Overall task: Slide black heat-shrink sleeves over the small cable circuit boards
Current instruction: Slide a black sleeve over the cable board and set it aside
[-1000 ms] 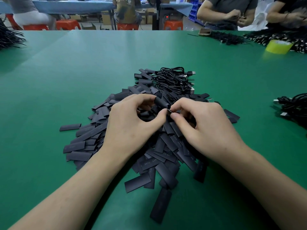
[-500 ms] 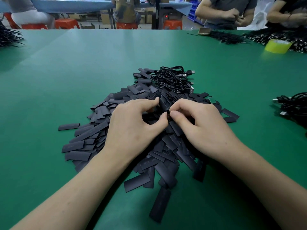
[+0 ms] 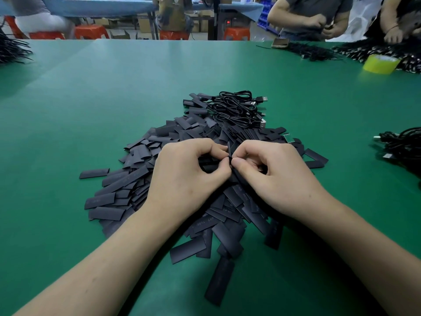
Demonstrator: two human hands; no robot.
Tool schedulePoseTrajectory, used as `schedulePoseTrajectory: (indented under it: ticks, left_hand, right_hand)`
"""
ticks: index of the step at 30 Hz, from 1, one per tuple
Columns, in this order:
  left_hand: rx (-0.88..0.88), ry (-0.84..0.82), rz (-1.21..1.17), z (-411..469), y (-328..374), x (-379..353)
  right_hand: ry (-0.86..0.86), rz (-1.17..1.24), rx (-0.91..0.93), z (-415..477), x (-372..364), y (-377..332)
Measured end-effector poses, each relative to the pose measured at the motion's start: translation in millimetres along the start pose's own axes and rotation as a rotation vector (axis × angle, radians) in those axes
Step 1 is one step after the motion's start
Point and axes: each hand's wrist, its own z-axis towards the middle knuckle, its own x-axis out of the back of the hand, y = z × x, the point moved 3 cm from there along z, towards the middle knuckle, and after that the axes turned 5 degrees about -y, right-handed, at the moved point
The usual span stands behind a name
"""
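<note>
Head view: at the far left edge of the green tabletop (image 3: 114,99) we see a spray of thin black cables (image 3: 11,51). Nearer the middle lies a broad heap of flat black heat-shrink sleeves (image 3: 127,183), with a few loose ones scattered at its edges. Our left hand (image 3: 182,176) rests over the heap with its fingers curled, its grip narrow, thumb and forefinger pinching one black sleeve (image 3: 229,156) just above the pile. Behind it, at the heap's far end, sits a coiled black cable (image 3: 237,108) with a plug sticking out to the right. Our right hand (image 3: 278,176) meets the left fingertip to fingertip, its grip just as narrow and closed on the same sleeve from the other side. The fingers hide whatever is inside the sleeve. Just beyond the right knuckles a small green circuit board (image 3: 288,138) lies on the heap. Farther right a yellow tape roll (image 3: 379,63) stands near the far edge, and a second cable bundle (image 3: 405,144) lies at the right edge, well apart from the heap.
</note>
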Motion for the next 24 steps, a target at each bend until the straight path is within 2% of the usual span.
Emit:
schedulePoseTrajectory:
  ticks: [14,20,24]
  left_hand:
    - [-0.092,0.057,0.099,-1.7,2.8,2.9]
    - [-0.148,0.06,0.008,-0.4,0.5,3.0]
    - [-0.144,0.04,-0.042,0.7,-2.6,1.7]
  right_hand:
    - [-0.004,-0.077,0.044,-1.8,-1.2,-7.0]
    - [0.044,0.089,-0.01,1.3,5.6,-1.0]
    - [0.054,0.104,-0.008,1.0,6.2,-0.1]
